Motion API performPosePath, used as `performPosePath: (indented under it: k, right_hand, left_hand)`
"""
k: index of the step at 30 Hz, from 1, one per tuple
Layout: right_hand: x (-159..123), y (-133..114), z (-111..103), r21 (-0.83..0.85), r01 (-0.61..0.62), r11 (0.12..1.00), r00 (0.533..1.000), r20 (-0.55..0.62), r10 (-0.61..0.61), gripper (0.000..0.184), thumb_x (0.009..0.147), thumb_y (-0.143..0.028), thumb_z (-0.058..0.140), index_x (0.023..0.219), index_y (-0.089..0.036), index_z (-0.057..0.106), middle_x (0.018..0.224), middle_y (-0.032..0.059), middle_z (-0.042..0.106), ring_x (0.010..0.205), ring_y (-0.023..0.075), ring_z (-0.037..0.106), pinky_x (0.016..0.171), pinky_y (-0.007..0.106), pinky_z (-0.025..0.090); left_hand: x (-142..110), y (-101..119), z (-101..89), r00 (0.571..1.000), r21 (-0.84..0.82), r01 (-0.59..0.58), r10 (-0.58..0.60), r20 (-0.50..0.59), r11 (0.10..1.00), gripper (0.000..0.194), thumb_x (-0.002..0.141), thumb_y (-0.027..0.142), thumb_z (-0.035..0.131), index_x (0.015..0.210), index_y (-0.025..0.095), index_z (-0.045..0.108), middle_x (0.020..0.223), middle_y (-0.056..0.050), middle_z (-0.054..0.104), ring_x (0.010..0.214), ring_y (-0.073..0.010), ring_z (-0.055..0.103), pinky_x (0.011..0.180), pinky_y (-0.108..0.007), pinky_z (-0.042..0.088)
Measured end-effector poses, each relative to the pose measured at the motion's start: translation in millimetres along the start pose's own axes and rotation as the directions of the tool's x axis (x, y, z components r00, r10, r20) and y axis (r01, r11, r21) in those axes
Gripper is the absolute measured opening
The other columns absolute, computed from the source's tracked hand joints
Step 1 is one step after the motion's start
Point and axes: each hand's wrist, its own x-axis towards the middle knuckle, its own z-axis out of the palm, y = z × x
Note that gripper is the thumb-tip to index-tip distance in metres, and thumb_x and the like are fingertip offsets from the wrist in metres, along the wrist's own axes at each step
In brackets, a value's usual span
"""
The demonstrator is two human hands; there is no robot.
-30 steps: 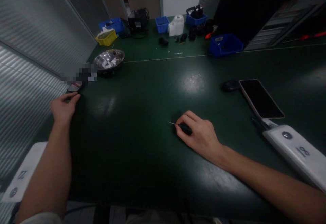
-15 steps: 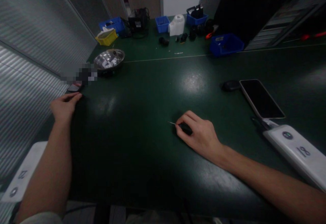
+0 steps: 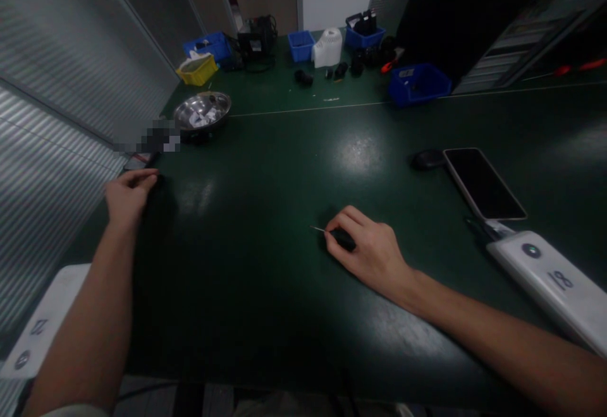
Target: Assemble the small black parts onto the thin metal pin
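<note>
On the left side of the green table, my left hand (image 3: 129,194) is closed in a pinch, with thumb and forefinger together. A small dark shape (image 3: 160,180) shows at its fingertips, too dim to name. Just beyond them lies a dark phone-like device (image 3: 140,160), partly pixelated. Near the middle, my right hand (image 3: 372,240) rests on the table, its thumb and forefinger pinching a thin silvery needle-like rod (image 3: 317,228). The rod's tip points left. Inside the curled fingers is a dark patch, perhaps a handle or a shadow.
A steel bowl (image 3: 202,112) with white scraps stands at the back left, near a yellow bin (image 3: 198,71). A blue bin (image 3: 420,85) sits at the back right. To the right lie a phone (image 3: 484,183), a black mouse-like object (image 3: 428,159) and a white power bank (image 3: 550,278).
My left hand has shifted slightly to the right, still pinched. My right hand keeps the rod in nearly the same place. The whole view has drifted a little.
</note>
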Motion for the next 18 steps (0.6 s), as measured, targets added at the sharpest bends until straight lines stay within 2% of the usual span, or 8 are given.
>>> performPosePath:
  k: [4,7,8,9,11,13,15,18]
  right_hand:
    - [0.3,-0.3,1.0,-0.012,-0.001,1.000,1.000,-0.008,0.000,0.016,0.098,-0.033,0.054,0.098,-0.022,0.066,0.100,0.0011,0.064,0.065,0.0091,0.055,0.056,0.024,0.037]
    - [0.4,-0.3,1.4,-0.015,-0.008,1.000,1.000,-0.007,0.008,0.016,0.098,-0.034,0.054,0.099,-0.022,0.066,0.100,0.0013,0.064,0.065,0.0092,0.055,0.057,0.024,0.037]
    - [0.3,-0.3,1.4,-0.015,-0.011,1.000,1.000,-0.007,0.011,0.016,0.098,-0.034,0.054,0.099,-0.023,0.066,0.100,0.0013,0.064,0.066,0.0096,0.056,0.057,0.024,0.038]
    - [0.4,-0.3,1.5,-0.015,-0.014,1.000,1.000,-0.007,0.014,0.016,0.097,-0.033,0.055,0.099,-0.023,0.066,0.100,0.0014,0.065,0.067,0.0100,0.057,0.058,0.024,0.038]
    - [0.5,-0.4,1.7,-0.018,-0.019,1.000,1.000,-0.014,0.019,0.015,0.097,-0.033,0.055,0.098,-0.023,0.066,0.099,0.0013,0.065,0.069,0.0108,0.058,0.059,0.025,0.039]
    - [0.8,-0.7,1.9,-0.017,-0.022,1.000,1.000,-0.021,0.022,0.014,0.097,-0.033,0.056,0.098,-0.023,0.066,0.098,0.0014,0.065,0.070,0.0114,0.059,0.060,0.025,0.040]
    - [1.1,-1.2,1.9,-0.013,-0.024,1.000,1.000,-0.016,0.024,0.015,0.098,-0.033,0.055,0.098,-0.023,0.065,0.098,0.0016,0.065,0.071,0.0117,0.059,0.061,0.025,0.041]
    - [1.5,-1.9,1.3,-0.006,-0.025,1.000,1.000,0.003,0.025,0.015,0.098,-0.033,0.054,0.098,-0.023,0.065,0.099,0.0015,0.065,0.071,0.0115,0.059,0.061,0.025,0.041]
  left_hand:
    - [-26.5,38.3,25.4,0.963,-0.065,-0.083,0.097,0.251,0.994,0.041,0.087,0.031,0.072,0.124,0.016,0.070,0.109,-0.005,0.072,0.093,-0.0185,0.063,0.080,-0.028,0.048]
    - [-71.0,76.5,55.0,0.837,-0.141,-0.165,0.215,0.504,0.976,0.037,0.083,0.040,0.077,0.116,0.024,0.075,0.107,-0.004,0.073,0.091,-0.0201,0.067,0.079,-0.030,0.051]
    - [-90.2,89.5,64.7,0.771,-0.178,-0.211,0.276,0.574,0.961,0.032,0.083,0.042,0.077,0.111,0.026,0.076,0.106,-0.004,0.074,0.090,-0.0205,0.067,0.078,-0.031,0.051]
    - [-110.1,101.8,73.6,0.626,-0.251,-0.303,0.390,0.675,0.919,0.029,0.088,0.042,0.071,0.113,0.028,0.075,0.110,-0.005,0.073,0.094,-0.0216,0.067,0.080,-0.034,0.050]
    - [-147.5,121.9,87.1,0.387,-0.418,-0.429,0.581,0.716,0.801,0.024,0.093,0.043,0.067,0.112,0.031,0.075,0.104,-0.005,0.074,0.092,-0.0217,0.067,0.083,-0.038,0.048]
    - [-174.4,133.9,94.5,0.266,-0.500,-0.505,0.679,0.684,0.703,0.022,0.095,0.042,0.066,0.113,0.034,0.075,0.103,-0.004,0.074,0.094,-0.0216,0.068,0.087,-0.041,0.045]
    - [-186.7,137.9,96.6,0.242,-0.537,-0.517,0.715,0.656,0.667,0.022,0.097,0.040,0.064,0.115,0.035,0.074,0.107,-0.003,0.075,0.099,-0.0217,0.068,0.089,-0.041,0.044]
    - [-186.4,135.5,94.6,0.278,-0.563,-0.464,0.716,0.641,0.684,0.023,0.101,0.037,0.058,0.119,0.035,0.072,0.111,-0.003,0.074,0.103,-0.0215,0.067,0.091,-0.041,0.045]
